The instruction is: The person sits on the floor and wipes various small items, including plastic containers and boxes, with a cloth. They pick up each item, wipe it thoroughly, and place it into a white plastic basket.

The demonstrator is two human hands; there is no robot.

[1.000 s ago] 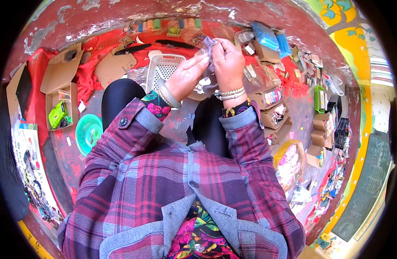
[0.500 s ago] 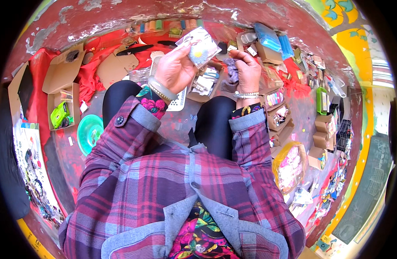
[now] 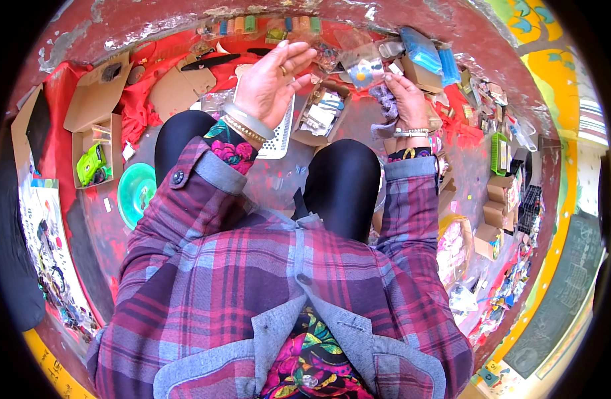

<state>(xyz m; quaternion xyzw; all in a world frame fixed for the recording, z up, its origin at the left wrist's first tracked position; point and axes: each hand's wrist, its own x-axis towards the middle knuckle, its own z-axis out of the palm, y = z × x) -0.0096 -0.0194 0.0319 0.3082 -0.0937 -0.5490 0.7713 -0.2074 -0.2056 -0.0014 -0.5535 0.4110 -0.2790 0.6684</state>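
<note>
My left hand (image 3: 269, 83) is raised, fingers apart, with nothing in it. A small clear plastic packet (image 3: 365, 72) with a blue and yellow flower-like shape is pinched between the thumb and fingers of my right hand (image 3: 406, 100). Crumpled purple-grey fabric (image 3: 383, 106) hangs beside the right palm, apparently tucked under the curled fingers. Below and between the hands sits a cardboard box (image 3: 310, 137) holding white and coloured small packets. A white perforated basket (image 3: 277, 141) lies under my left wrist.
To the left are a green bowl (image 3: 136, 193) and a carton (image 3: 78, 156) with a bright green item. Blue plastic packs (image 3: 422, 53) lie at the far right. Small cartons (image 3: 497, 211) and a green basket (image 3: 499, 153) line the right side. Red cloth (image 3: 140, 110) covers part of the floor.
The clear packet has passed from my left hand to my right and moved rightward. My left hand has opened. My right hand has shifted right, with the purple-grey fabric.
</note>
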